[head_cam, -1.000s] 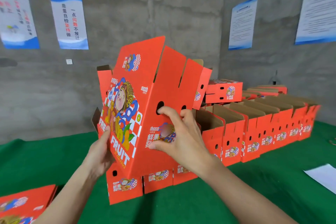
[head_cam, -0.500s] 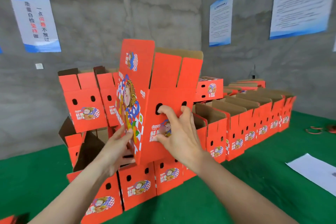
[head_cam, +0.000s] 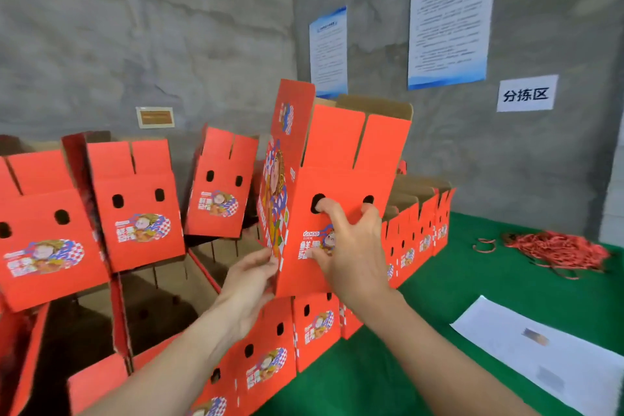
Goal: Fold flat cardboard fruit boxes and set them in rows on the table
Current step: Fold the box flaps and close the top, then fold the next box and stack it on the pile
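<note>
Concrete walls carry blue-edged posters (head_cam: 449, 17) and a white sign (head_cam: 526, 93). Below, the green worktop (head_cam: 439, 287) holds rows (head_cam: 422, 236) of folded red boxes, a white sheet (head_cam: 547, 355) and a heap of red cords (head_cam: 553, 246). One box (head_cam: 341, 152) is held upright in the air above the near row, its top flaps standing open. The right hand (head_cam: 347, 253) lies on the holed front panel, index fingertip hooked in the left hole, another finger at the right hole; its grip is clamped on the box. The left hand (head_cam: 250, 284) pinches the box's lower corner edge, grip likewise clamped. A stack (head_cam: 135, 213) of folded boxes stands to the left.
</note>
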